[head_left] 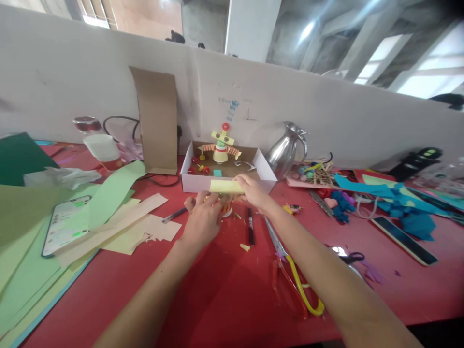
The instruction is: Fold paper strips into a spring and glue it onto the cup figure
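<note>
My left hand [203, 216] and my right hand [253, 190] meet over the red table, both holding a rolled strip of pale yellow paper [225, 186]. The right hand grips its right end; the left hand's fingers close under its left part. Beneath them sits a small white and red object [226, 210], mostly hidden. Just behind stands a white open box [190, 181] with a paper figure [222, 145] of yellow, red and orange parts inside.
A black marker [250, 226], yellow-handled scissors [295, 278] and a pen [174, 215] lie near my hands. Green and beige paper sheets [119, 193] and a phone [63, 224] lie left. A metal jug [286, 150], blue paper scraps [402, 203] and craft bits are right. Cardboard [157, 121] leans on the wall.
</note>
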`<state>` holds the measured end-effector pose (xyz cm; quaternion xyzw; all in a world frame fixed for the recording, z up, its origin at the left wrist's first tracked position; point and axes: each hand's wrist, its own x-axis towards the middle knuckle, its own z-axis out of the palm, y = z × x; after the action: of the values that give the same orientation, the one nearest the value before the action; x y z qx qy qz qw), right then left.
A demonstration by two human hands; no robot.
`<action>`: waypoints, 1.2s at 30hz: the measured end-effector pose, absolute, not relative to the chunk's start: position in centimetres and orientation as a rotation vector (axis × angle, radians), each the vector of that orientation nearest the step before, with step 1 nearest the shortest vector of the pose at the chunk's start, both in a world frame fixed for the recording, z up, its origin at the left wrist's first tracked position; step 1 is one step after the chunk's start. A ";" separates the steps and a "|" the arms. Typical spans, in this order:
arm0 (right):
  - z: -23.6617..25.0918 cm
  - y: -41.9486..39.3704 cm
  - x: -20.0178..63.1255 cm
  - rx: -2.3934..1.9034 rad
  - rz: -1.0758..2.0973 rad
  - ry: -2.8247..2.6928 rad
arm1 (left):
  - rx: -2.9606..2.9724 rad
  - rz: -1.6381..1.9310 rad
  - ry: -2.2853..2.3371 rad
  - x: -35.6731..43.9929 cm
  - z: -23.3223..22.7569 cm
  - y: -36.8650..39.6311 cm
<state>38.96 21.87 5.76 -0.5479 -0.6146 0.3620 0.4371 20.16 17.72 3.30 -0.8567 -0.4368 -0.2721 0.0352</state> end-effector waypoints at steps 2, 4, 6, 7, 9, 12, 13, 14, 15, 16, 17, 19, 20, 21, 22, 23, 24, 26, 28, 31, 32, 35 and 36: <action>5.6 21.9 39.1 -1.465 0.773 -1.619 | -2.627 -0.821 -1.346 20.1 3.2 17.7; 5.7 22.0 39.1 -1.538 0.621 -1.734 | -2.620 -0.821 -1.338 20.1 3.0 17.8; 5.9 22.1 39.1 -1.583 0.496 -1.837 | -2.618 -0.865 -1.295 20.0 3.0 17.8; 6.0 22.1 39.0 -1.600 0.452 -1.881 | -2.612 -0.914 -1.266 19.9 3.0 17.9; 6.2 22.3 38.9 -1.620 0.396 -1.950 | -2.553 -1.066 -1.255 19.8 3.4 18.1; 6.1 22.2 38.7 -1.604 0.381 -2.003 | -2.410 -1.254 -1.391 19.8 4.3 18.9; 6.1 22.1 38.7 -1.590 0.379 -2.010 | -2.397 -1.260 -1.443 19.8 4.5 19.3; 6.1 22.0 38.7 -1.579 0.375 -2.014 | -2.412 -1.243 -1.478 19.9 4.6 19.7; 6.0 21.9 38.7 -1.574 0.371 -2.016 | -2.448 -1.220 -1.498 20.0 4.6 20.2; 6.0 21.8 38.7 -1.575 0.367 -2.021 | -2.487 -1.205 -1.511 20.1 4.6 20.6; 6.1 21.7 38.8 -1.580 0.365 -2.030 | -2.515 -1.207 -1.518 20.3 4.5 20.9; 6.2 21.5 39.0 -1.592 0.357 -2.067 | -2.535 -1.232 -1.519 20.5 4.2 21.3; 6.3 21.5 39.2 -1.597 0.339 -2.092 | -2.531 -1.236 -1.516 20.6 4.1 21.4; 6.5 21.5 39.4 -1.607 0.309 -2.117 | -2.527 -1.226 -1.506 20.7 4.1 21.5; 6.6 21.6 39.6 -1.621 0.275 -2.138 | -2.529 -1.205 -1.494 20.8 4.1 21.5; 6.7 21.6 39.7 -1.638 0.244 -2.152 | -2.535 -1.183 -1.488 20.8 4.1 21.5; 6.8 21.7 39.9 -1.656 0.224 -2.160 | -2.544 -1.164 -1.489 20.8 4.1 21.5; 6.9 21.9 39.9 -1.693 0.216 -2.162 | -2.560 -1.142 -1.508 20.7 4.0 21.6; 7.0 21.9 39.6 -1.722 0.211 -2.161 | -2.564 -1.140 -1.536 20.6 3.7 21.6; 7.0 21.9 39.1 -1.733 0.158 -2.168 | -2.553 -1.140 -1.549 20.5 3.4 21.5; 6.9 21.8 39.0 -1.723 0.137 -2.166 | -2.551 -1.136 -1.545 20.4 3.4 21.5; 6.8 21.9 38.9 -1.659 0.103 -2.119 | -2.564 -1.151 -1.545 20.3 4.2 21.4; 6.8 22.0 39.1 -1.626 0.123 -2.094 | -2.583 -1.172 -1.549 20.2 4.6 21.4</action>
<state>39.05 22.02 6.77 -0.5945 -0.7657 0.0450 0.2414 20.25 21.39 4.63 -0.7984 -0.4789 -0.3621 -0.0452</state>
